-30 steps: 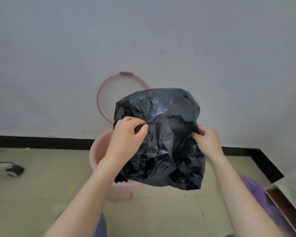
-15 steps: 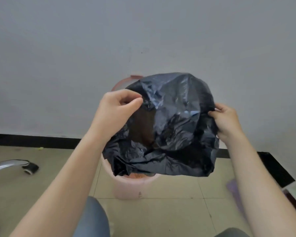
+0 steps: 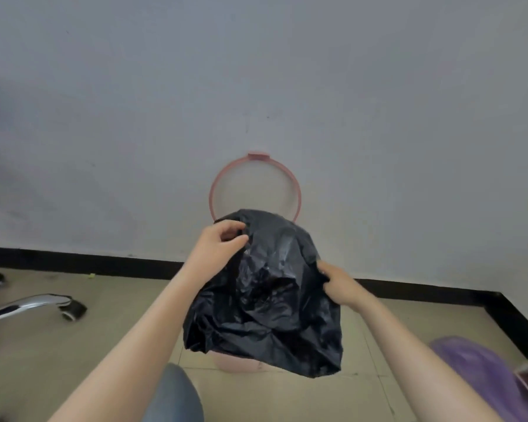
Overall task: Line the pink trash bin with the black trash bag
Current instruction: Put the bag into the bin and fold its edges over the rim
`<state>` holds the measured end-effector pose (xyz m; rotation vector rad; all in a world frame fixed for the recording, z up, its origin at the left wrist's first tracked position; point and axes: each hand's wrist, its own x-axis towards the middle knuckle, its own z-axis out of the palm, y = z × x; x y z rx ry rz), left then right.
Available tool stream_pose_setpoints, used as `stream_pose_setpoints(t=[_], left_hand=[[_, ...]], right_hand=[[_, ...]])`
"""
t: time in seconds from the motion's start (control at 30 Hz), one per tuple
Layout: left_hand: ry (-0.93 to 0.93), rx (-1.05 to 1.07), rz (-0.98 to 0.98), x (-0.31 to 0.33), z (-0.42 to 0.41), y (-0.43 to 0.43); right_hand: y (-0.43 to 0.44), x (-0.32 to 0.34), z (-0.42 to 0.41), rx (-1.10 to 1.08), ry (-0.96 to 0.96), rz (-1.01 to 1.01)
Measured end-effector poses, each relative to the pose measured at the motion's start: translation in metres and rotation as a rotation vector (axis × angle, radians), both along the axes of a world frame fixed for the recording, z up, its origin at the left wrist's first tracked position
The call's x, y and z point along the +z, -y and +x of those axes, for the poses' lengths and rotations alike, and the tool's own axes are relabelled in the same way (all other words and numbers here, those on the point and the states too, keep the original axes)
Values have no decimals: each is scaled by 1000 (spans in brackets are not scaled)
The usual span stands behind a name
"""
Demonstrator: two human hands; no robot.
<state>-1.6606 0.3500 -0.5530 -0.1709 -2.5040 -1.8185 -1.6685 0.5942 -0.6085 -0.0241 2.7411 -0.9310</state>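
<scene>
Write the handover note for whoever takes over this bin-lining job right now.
Left hand: pinching the black trash bag at its upper left edge.
Right hand: gripping the bag's right edge.
The bag hangs crumpled in the air in front of the pink trash bin, hiding most of it. The bin's pink ring stands tipped up against the wall.
Done: bag picked up.
Left: open the mouth, lower the bag into the bin, fold the edge over the rim, bring the ring down.

Wall: plain grey-white painted wall [image 3: 287, 71], faint scuffs, evenly lit.
Skirting: black baseboard strip [image 3: 104, 263] along the wall's foot, turning a corner at right.
Floor: beige tiled floor [image 3: 73, 360], thin grout lines.
Furniture: chrome chair leg with black caster [image 3: 43, 307], left.
Right corner: blurred purple rounded object [image 3: 482, 370] on the floor.
</scene>
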Motion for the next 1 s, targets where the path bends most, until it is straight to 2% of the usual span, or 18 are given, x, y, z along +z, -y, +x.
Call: stream_pose_setpoints(t=[0.1, 0.2, 0.27, 0.33, 0.37, 0.43, 0.53, 0.6, 0.7, 0.77, 0.83, 0.9, 0.93, 1.0], left_hand=[[65, 89, -31, -35, 7, 11], [295, 225, 56, -63, 20, 27], [442, 112, 125, -75, 26, 32], [509, 45, 135, -85, 26, 32], [540, 54, 166, -90, 24, 30], [621, 72, 299, -97, 20, 27], [752, 75, 673, -113, 20, 19], [818, 171, 792, -122, 21, 15], [919, 168, 709, -130, 22, 11], [983, 134, 646, -135, 19, 10], [1008, 138, 567, -141, 12, 8], [951, 161, 486, -149, 6, 3], [905, 175, 435, -145, 5, 0], [773, 183, 278, -139, 6, -3]], right_hand=[[4, -25, 8, -17, 94, 96], [-2, -41, 12, -58, 119, 139], [-5, -36, 8, -307, 2, -2], [-4, -24, -2, -619, -208, -238], [0, -20, -7, -660, -250, -348], [16, -16, -14, -522, -179, -424], [40, -40, -8, -180, 86, -101], [50, -67, -1, -27, 237, 69], [65, -88, 13, 170, 344, 287], [72, -84, 22, 189, 398, 358], [69, -86, 25, 163, 440, 354], [63, -89, 28, 78, 458, 305], [59, -89, 29, 10, 431, 262], [51, -87, 29, 29, 294, 170]])
